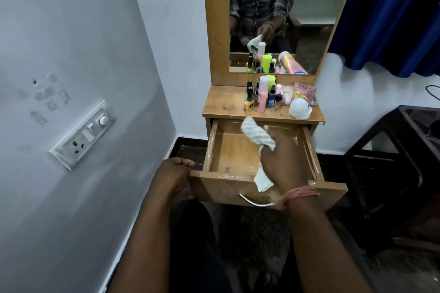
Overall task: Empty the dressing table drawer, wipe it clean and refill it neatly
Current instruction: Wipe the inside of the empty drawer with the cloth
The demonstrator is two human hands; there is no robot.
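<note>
Drawer [238, 157] interior open from above; bottles [264, 96] crowd tabletop behind.

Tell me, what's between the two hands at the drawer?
In the head view, only bare drawer floor separates the left hand from the right hand gripping the cloth.

Scuffed wooden drawer [238, 150], shiny metal handle [254, 201], soft woven cloth [258, 137]

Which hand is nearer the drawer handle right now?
Right. The right hand, gripping the cloth, sits just above the handle; the left hand holds the drawer's far left corner.
</note>
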